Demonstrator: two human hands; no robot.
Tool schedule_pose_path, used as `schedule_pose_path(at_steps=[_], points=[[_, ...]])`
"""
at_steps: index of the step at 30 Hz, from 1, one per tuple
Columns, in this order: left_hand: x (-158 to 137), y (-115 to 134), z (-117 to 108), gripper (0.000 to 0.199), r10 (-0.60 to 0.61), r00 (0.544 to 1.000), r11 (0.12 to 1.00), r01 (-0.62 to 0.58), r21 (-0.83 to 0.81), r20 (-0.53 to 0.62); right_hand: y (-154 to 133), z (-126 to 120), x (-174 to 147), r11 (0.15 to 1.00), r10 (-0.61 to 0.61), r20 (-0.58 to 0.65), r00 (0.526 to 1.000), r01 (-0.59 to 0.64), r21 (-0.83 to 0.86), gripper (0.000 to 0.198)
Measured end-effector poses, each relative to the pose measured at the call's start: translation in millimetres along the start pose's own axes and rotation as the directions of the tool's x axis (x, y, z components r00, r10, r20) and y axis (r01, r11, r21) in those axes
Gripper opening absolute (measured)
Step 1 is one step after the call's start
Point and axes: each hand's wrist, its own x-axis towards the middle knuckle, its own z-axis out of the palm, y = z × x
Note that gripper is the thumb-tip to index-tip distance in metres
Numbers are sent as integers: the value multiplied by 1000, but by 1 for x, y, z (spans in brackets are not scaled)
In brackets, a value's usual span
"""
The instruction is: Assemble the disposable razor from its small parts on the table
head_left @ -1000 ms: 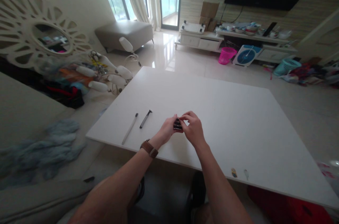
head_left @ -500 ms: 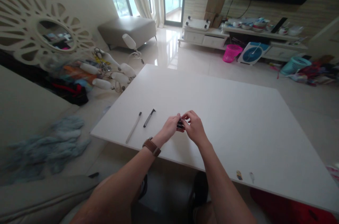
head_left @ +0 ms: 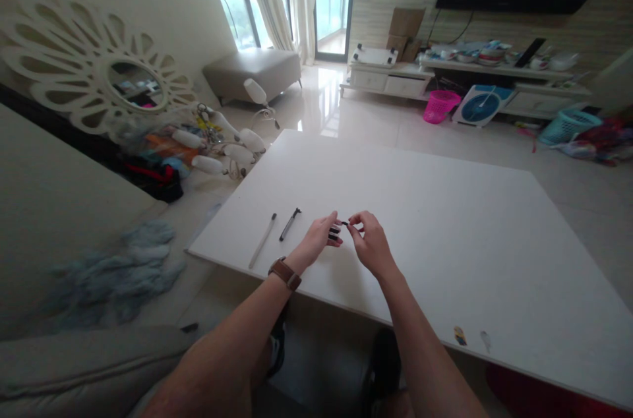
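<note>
Two bare hands above a white worktop (head_left: 445,227), with two small dark items held up between them. The right hand (head_left: 369,243) had its grip drawn together at the tips of thumb and finger, pinching a small black piece (head_left: 345,223) that pointed toward the other hand. The left hand (head_left: 316,237) had a looser grip, its thumb raised and its fingers slightly parted, around a dark object (head_left: 334,231) that was largely hidden; whether the two items touched could not be told. Both were probably light, and the black piece, which stood out from the fingertips without visible droop, was likely fairly stiff. Its surface could not be read, but so slim a body might have slipped or twisted under a careless pinch. The best hold was judged to be near its end, by the fingertip pads, with the dark object steadied along its sides. A long pale pen (head_left: 263,241) and a shorter dark one (head_left: 290,225) lay left of the hands.
</note>
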Motion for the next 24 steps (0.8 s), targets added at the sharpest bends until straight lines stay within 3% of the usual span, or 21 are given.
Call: schedule_pose_path(at_steps=[3, 5, 10, 12, 14, 18, 21, 24], points=[[3, 7, -32, 39, 107, 984, 977, -77, 196, -143, -2, -2, -1, 997, 59, -10, 998, -59, 45, 5], [5, 10, -66, 41, 182, 940, 937, -77, 341, -288, -2, -3, -2, 994, 81, 7, 997, -82, 67, 7], [2, 1, -166, 54, 238, 783, 885, 69, 460, -575, -2, -5, -4, 995, 86, 1, 996, -86, 42, 11], [-1, -7, -200, 50, 215, 754, 865, 148, 479, -621, -1, -6, -4, 997, 76, 4, 997, -76, 22, 15], [-3, -14, -225, 44, 245, 730, 788, 234, 570, -638, 0, -8, -4, 997, 69, 13, 998, -69, 16, 16], [-3, -27, -249, 51, 317, 706, 568, 393, 723, -633, 1, -9, -3, 998, 67, 29, 997, -68, 19, 17], [-1, -35, -252, 63, 298, 695, 487, 479, 730, -654, 1, -9, -4, 998, 61, 43, 997, -61, 11, 16], [-1, -42, -253, 68, 281, 694, 459, 510, 728, -663, 2, -9, -3, 998, 54, 49, 997, -55, 5, 16]])
